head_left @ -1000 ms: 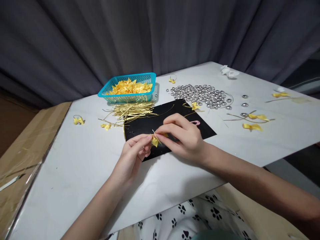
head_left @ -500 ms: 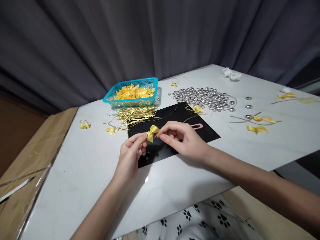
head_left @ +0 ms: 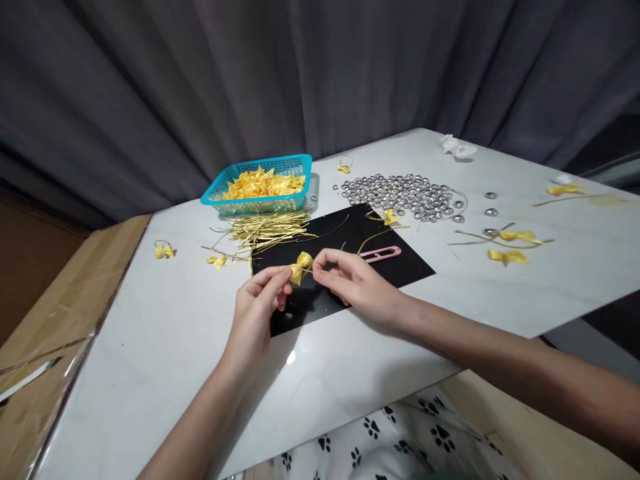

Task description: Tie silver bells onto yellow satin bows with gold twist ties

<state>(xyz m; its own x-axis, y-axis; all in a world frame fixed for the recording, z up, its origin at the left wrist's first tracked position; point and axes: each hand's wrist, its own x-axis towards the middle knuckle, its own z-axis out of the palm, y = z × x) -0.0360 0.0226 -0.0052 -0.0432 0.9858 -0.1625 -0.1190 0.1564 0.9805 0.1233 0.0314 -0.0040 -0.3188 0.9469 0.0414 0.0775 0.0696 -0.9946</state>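
Between thumb and fingers, my left hand [head_left: 263, 293] pinches a yellow ribbon bow [head_left: 301, 267] by its left side. My right hand [head_left: 347, 275] is closed in a pinch just right of the bow, on the end of a thin gold cord [head_left: 307, 270] that runs across the bow's middle. Both hands are raised over a black mat [head_left: 320, 303]. Behind my right hand lies a pink-handled cutter [head_left: 383, 254], partly hidden by the fingers. Another yellow bow [head_left: 391, 217] and a loose gold cord rest at the mat's far edge.
A turquoise basket [head_left: 206, 200] of yellow bows stands at the back, with a bundle of gold cords [head_left: 270, 228] before it. Silver beads [head_left: 400, 193] are heaped to its right. More bows and cords [head_left: 520, 237] lie at the right. Cardboard [head_left: 75, 293] borders the table's left edge.
My right hand has shifted slightly left and the cord now shows stretched straight across the bow. More of the pink cutter is uncovered. The whole view has shifted a little.
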